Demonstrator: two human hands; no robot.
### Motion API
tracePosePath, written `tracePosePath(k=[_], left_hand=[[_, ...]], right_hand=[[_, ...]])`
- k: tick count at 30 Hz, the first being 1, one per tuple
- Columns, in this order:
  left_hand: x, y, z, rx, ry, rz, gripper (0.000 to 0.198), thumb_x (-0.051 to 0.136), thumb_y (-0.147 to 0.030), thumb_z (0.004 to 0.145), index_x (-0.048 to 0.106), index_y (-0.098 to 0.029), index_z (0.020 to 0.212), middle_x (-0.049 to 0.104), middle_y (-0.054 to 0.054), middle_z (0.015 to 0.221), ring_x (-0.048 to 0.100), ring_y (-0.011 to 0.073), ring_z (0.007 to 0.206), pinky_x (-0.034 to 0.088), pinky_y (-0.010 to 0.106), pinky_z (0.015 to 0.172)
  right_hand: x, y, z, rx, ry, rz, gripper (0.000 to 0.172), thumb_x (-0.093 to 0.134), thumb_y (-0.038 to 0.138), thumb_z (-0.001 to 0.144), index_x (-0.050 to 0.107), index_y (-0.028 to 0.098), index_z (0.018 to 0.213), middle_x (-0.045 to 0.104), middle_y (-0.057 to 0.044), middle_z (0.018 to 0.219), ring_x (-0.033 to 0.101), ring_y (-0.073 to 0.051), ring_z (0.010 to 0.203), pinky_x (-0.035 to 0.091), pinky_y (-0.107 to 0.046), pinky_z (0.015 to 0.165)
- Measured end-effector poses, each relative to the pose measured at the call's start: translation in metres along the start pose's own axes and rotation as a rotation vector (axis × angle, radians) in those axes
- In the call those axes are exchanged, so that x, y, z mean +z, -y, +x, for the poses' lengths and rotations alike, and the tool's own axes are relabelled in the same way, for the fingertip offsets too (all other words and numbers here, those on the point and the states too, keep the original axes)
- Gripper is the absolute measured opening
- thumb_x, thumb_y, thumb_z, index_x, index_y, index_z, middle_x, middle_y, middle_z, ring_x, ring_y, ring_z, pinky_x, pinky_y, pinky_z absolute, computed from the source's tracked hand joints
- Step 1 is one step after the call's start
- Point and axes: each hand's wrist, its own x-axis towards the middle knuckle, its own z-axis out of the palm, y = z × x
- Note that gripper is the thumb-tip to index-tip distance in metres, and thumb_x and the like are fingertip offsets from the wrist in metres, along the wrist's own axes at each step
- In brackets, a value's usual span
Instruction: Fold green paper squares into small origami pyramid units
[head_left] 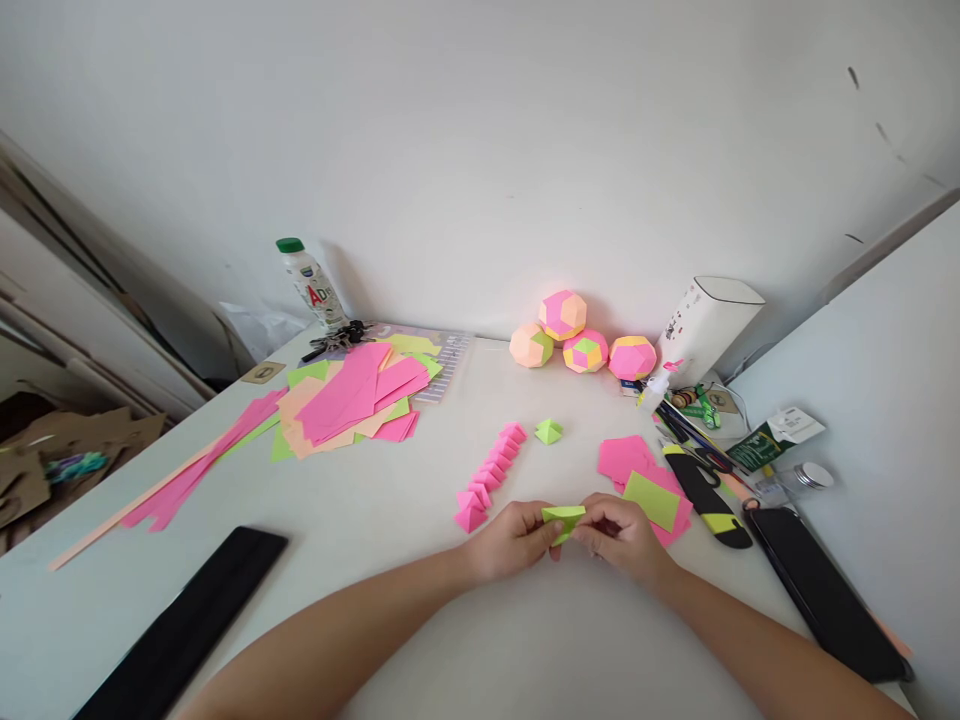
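A small folded piece of green paper (pixel 564 516) is pinched between my two hands near the front of the table. My left hand (pixel 514 540) grips its left side, the thumb lying over the front. At its right edge the fingertips of my right hand (pixel 621 535) are pressed together on it. Just beyond my left hand runs a slanting row of several pink folded paper pieces (pixel 493 470). One green folded paper piece (pixel 548 431) sits beyond the row's far end. Right of my right hand, a green paper square (pixel 652 500) lies over pink paper sheets (pixel 626 458).
Several multicoloured paper balls (pixel 585 350) stand by the wall, near a white container (pixel 709 325). Loose coloured paper (pixel 352 395) and paper strips (pixel 202 460) lie left, with a bottle (pixel 311 285) behind. A black-and-green cutter (pixel 709 500) and a black phone-like slab (pixel 825 590) lie right.
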Motion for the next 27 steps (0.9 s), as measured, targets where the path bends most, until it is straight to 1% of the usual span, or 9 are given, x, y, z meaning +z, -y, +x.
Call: tracePosePath(k=[4,6,8,10,12,15,19,23,27], left_hand=[[0.002,0.001,0.000,0.034,0.012,-0.049,0.033,0.056,-0.046,0.080,0.059,-0.013,0.082,0.050,-0.002,0.065,0.037,0.0072,0.054,0.030,0.020,0.050],[0.002,0.002,0.001,0.019,-0.002,-0.033,0.031,0.057,-0.043,0.080,0.059,-0.013,0.079,0.050,-0.002,0.064,0.037,0.0070,0.053,0.029,0.020,0.049],[0.002,0.003,0.001,0.003,-0.011,-0.019,0.031,0.054,-0.043,0.082,0.060,-0.013,0.076,0.049,-0.003,0.061,0.033,0.0061,0.049,0.026,0.020,0.047],[0.001,0.003,0.001,-0.001,-0.001,-0.050,0.031,0.052,-0.044,0.083,0.060,-0.013,0.081,0.051,-0.003,0.062,0.033,0.0057,0.048,0.026,0.020,0.046],[-0.001,0.003,0.002,-0.013,0.015,-0.089,0.034,0.051,-0.046,0.083,0.059,-0.013,0.084,0.055,-0.002,0.064,0.035,0.0055,0.047,0.027,0.020,0.046],[-0.002,0.002,0.003,-0.022,0.033,-0.117,0.037,0.053,-0.049,0.081,0.059,-0.013,0.086,0.056,-0.001,0.064,0.035,0.0050,0.046,0.028,0.020,0.045],[-0.001,0.006,0.004,0.001,0.020,-0.143,0.040,0.057,-0.049,0.079,0.059,-0.013,0.096,0.060,0.001,0.072,0.041,0.0050,0.048,0.033,0.019,0.047],[0.001,0.010,0.004,0.010,0.001,-0.146,0.037,0.056,-0.048,0.080,0.058,-0.013,0.091,0.065,0.004,0.080,0.043,0.0046,0.047,0.036,0.020,0.047],[0.002,0.011,0.005,-0.004,-0.022,-0.143,0.036,0.056,-0.047,0.080,0.058,-0.013,0.089,0.066,0.004,0.081,0.043,0.0044,0.047,0.036,0.020,0.047]], right_hand=[[0.001,-0.002,-0.001,0.073,-0.034,0.027,0.026,0.071,0.032,0.073,0.054,0.017,0.060,0.049,0.004,0.059,0.046,-0.009,0.042,0.038,-0.022,0.039],[0.001,-0.003,-0.001,0.076,-0.028,0.047,0.026,0.071,0.031,0.073,0.053,0.017,0.060,0.049,0.004,0.060,0.047,-0.009,0.043,0.039,-0.022,0.039],[0.001,-0.003,-0.001,0.021,-0.021,0.039,0.021,0.071,0.030,0.074,0.057,0.017,0.063,0.052,0.002,0.065,0.049,-0.009,0.046,0.040,-0.022,0.041],[0.001,-0.003,0.000,-0.068,-0.034,0.014,0.015,0.072,0.028,0.072,0.062,0.017,0.069,0.055,0.000,0.070,0.050,-0.010,0.050,0.042,-0.023,0.044],[0.002,-0.003,0.000,-0.111,-0.041,-0.003,0.012,0.072,0.027,0.072,0.066,0.018,0.074,0.056,-0.002,0.073,0.052,-0.011,0.051,0.044,-0.024,0.044],[0.002,-0.001,-0.001,-0.057,-0.019,-0.004,0.010,0.068,0.027,0.075,0.067,0.017,0.072,0.055,-0.001,0.072,0.052,-0.009,0.044,0.044,-0.023,0.040],[0.003,0.001,-0.002,0.017,-0.002,0.018,0.019,0.064,0.027,0.078,0.062,0.016,0.063,0.052,0.002,0.064,0.051,-0.008,0.039,0.042,-0.021,0.037],[0.003,0.000,-0.003,0.059,-0.007,0.067,0.023,0.063,0.028,0.080,0.054,0.017,0.061,0.052,0.003,0.061,0.052,-0.008,0.041,0.043,-0.021,0.039],[0.004,-0.002,-0.003,0.096,-0.021,0.086,0.026,0.065,0.031,0.078,0.049,0.018,0.060,0.053,0.004,0.058,0.051,-0.008,0.039,0.042,-0.021,0.038]])
